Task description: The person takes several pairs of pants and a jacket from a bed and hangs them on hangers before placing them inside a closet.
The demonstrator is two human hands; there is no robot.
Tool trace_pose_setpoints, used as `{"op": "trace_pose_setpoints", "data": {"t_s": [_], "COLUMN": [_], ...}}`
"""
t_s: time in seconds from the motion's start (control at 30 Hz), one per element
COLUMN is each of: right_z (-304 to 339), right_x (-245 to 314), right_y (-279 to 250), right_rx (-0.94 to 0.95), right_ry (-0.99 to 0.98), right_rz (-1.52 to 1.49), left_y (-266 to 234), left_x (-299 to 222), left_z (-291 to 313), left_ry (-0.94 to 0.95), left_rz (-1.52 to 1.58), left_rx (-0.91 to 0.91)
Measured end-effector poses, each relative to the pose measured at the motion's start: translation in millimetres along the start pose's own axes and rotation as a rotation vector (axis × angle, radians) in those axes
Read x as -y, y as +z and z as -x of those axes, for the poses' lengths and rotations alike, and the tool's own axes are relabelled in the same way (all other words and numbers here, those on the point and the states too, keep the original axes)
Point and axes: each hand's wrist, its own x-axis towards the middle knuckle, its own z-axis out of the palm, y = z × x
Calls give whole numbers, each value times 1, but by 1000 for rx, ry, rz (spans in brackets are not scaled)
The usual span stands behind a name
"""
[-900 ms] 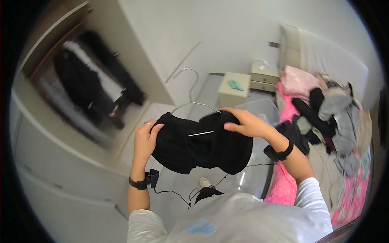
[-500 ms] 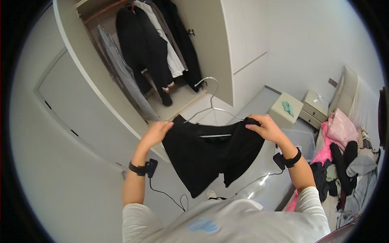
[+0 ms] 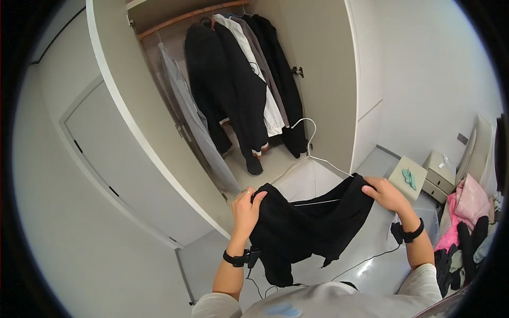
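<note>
A pair of black shorts (image 3: 313, 228) hangs spread between my two hands, its waistband toward the wardrobe and its legs toward my body. My left hand (image 3: 246, 212) grips the waistband's left corner, thumb on top. At the other corner, my right hand (image 3: 389, 195) pinches the waistband with fingers and thumb. A wire hanger (image 3: 309, 154) sits inside the shorts; its hook rises above the waist opening, and its lower bar shows through that opening. The hanger's ends are hidden by the cloth.
Ahead stands an open wardrobe (image 3: 328, 79) with black jackets (image 3: 212, 79), a white garment (image 3: 273, 116) and grey trousers (image 3: 193, 116) on a wooden rail (image 3: 185, 20). Rightward are a small cabinet (image 3: 411, 169) with a green cloth, a clear plastic bin (image 3: 430, 222) and piled clothes (image 3: 466, 206).
My view has turned, so the wardrobe and bedside things appear farther right and lower. Both hands still hold the shorts, whose cloth now sags more, with the left leg hanging lower.
</note>
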Motion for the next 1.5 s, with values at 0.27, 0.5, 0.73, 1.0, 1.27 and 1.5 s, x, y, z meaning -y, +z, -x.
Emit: {"op": "trace_pose_setpoints", "data": {"t_s": [0.27,0.5,0.73,1.0,1.27,1.5], "right_z": [-68,-195,-357,-601,-742,-816], "right_x": [-18,-8,60,138,205,242], "right_y": [8,-3,11,67,103,131], "right_rx": [263,333,244,-26,-221,-284], "right_ry": [262,357,-51,-241,-190,-108], "right_rz": [-686,-1213,-1143,-983,-545,-463], "left_y": [31,34,5,53,70,70], "left_x": [41,55,86,124,120,143], "left_z": [-87,-236,-298,-182,-154,-156], "left_ry": [84,250,0,-198,-295,-409], "left_rz": [-75,-154,-165,-80,-21,45], "left_rx": [-158,-258,-440,-319,-323,-339]}}
